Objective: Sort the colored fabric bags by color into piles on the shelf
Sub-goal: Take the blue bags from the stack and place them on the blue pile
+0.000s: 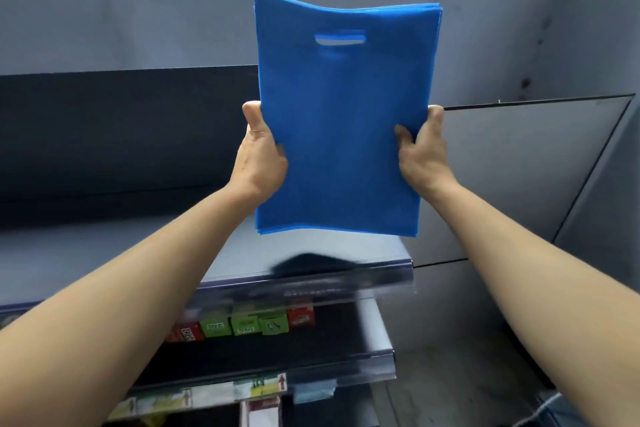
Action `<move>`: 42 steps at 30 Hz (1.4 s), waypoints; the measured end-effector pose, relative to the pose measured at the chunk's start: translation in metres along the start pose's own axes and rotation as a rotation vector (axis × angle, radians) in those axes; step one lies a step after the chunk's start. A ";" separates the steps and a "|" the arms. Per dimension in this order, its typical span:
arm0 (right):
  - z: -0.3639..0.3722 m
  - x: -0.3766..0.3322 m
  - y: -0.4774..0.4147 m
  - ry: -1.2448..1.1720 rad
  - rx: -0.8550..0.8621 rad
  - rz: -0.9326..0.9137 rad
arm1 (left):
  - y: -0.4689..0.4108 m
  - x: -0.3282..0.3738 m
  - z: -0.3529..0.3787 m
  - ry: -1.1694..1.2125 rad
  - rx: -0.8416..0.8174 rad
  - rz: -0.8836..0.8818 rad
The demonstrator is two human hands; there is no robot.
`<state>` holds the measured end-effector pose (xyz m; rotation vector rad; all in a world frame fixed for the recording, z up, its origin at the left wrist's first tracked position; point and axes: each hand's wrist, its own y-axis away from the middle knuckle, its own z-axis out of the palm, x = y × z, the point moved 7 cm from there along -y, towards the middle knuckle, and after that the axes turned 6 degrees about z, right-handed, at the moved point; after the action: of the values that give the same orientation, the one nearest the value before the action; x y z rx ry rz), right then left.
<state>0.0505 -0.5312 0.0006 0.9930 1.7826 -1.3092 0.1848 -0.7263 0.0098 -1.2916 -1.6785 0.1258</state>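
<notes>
We hold the stack of blue bags upright, long axis vertical, our left hand and right hand gripping its side edges, directly above the bare top shelf just below.

Stained grey wall above a dark-backed shelf.

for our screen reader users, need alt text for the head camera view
A person holds a stack of blue fabric bags upright above a grey shelf, the left hand gripping its left edge and the right hand its right edge. The handle slot is at the top; green and red boxes sit on a lower shelf.
</notes>
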 end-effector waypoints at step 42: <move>0.059 0.121 -0.020 0.603 -0.356 0.502 | 0.002 -0.131 0.077 -0.395 -0.648 -0.344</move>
<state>-0.0170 -0.5713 -0.1103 1.5955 1.9098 -0.3788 0.1247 -0.7933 -0.1128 -1.4729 -2.3776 -0.4292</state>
